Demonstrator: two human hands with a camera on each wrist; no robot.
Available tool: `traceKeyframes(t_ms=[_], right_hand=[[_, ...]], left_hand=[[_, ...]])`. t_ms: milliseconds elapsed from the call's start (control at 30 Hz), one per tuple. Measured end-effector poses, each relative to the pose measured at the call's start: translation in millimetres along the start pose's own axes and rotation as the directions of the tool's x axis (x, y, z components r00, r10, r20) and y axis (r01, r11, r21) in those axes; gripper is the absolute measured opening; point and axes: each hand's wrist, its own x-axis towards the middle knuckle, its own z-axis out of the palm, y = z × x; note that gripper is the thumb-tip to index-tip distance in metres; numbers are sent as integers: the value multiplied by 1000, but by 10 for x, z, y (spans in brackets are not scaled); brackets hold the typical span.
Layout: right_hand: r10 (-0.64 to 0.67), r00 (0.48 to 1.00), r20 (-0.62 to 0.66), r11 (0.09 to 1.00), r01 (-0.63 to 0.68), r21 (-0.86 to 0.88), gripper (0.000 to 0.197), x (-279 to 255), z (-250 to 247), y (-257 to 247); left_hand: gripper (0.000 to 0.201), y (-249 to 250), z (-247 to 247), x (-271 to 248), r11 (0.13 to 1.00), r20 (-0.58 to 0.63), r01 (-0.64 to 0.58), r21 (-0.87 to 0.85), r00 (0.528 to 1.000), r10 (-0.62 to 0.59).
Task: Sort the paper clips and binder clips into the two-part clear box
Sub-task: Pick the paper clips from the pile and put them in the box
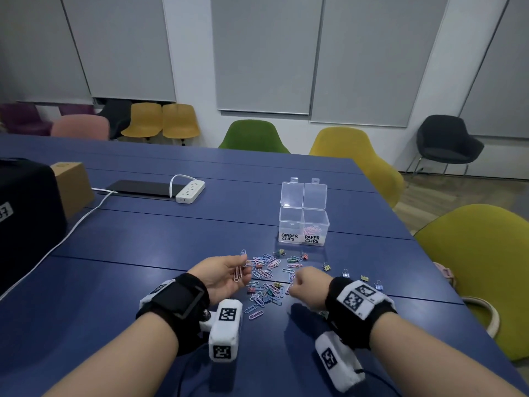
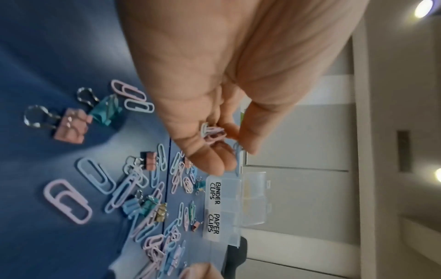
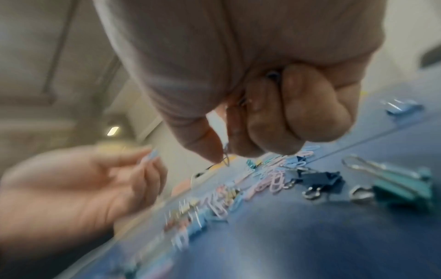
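A scatter of pastel paper clips [image 1: 266,279] and small binder clips [image 1: 345,273] lies on the blue table [image 1: 143,282] in front of me. My left hand [image 1: 229,275] is palm up at the pile's left edge, its fingers curled round a few pink and blue paper clips [image 2: 212,133]. My right hand [image 1: 305,286] hovers fisted over the pile's right side and pinches a paper clip [image 3: 226,155] between thumb and forefinger. The clear two-part box [image 1: 303,224] stands open behind the pile, labelled BINDER CLIPS on the left and PAPER CLIPS on the right; pink clips lie in the right part.
A white power strip [image 1: 190,191] and its cable lie at the back left beside a dark pad [image 1: 137,189]. A cardboard box [image 1: 73,187] and a black case [image 1: 25,213] stand at the left edge. Chairs line the table's far and right sides.
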Motion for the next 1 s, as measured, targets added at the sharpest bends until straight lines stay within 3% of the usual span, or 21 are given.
traceKeyframes(t_ms=[33,67,133,200,267,333,400,500,567,667,767,833,900,1000], right_hand=[[38,999,5,960,-38,278,30,-9,-18,44],[77,996,37,838,-85,539,27,-15,-33,95],[75,989,130,460,-150,875,22,-35,-62,202],[-13,989,150,138,-146,980,18,-47,-88,296],[-73,991,109,-67,-114,991,13,-69,-110,357],[-113,992,59,-167,-78,983,9,-81,-130,392],[-138,989,49,-203,-77,976,10,-59,-164,418],[-110,988,111,-96,-122,988,21,46,-275,455],[-19,992,125,102,-123,987,37,133,-373,489],[82,995,49,425,-79,902,46,275,-588,567],[110,990,-92,739,-20,673,45,478,-832,697],[104,970,-221,874,17,485,43,614,-964,773],[127,940,-316,865,51,499,42,758,-1075,870],[105,888,-447,866,140,480,40,967,-1188,963]], left_hand=[[15,11,5,-1,999,7,1,-48,1000,0],[15,15,12,5,997,15,-3,-76,1000,4],[15,22,40,28,994,31,-10,-110,999,14],[13,25,79,65,990,40,-1,-141,999,6],[15,30,116,120,987,45,26,-155,999,-20],[16,45,161,170,989,63,68,-131,996,-61],[18,59,217,203,989,97,137,-61,987,-131],[25,82,324,252,957,135,245,155,954,-267],[25,109,418,297,889,112,238,392,947,-303],[26,195,637,412,663,43,133,737,969,-242],[30,369,929,566,509,40,54,859,984,-173],[32,489,1137,715,515,69,3,857,990,-120],[31,569,1356,895,596,90,-39,802,994,-56],[26,590,1635,1175,804,96,-156,574,988,123]])
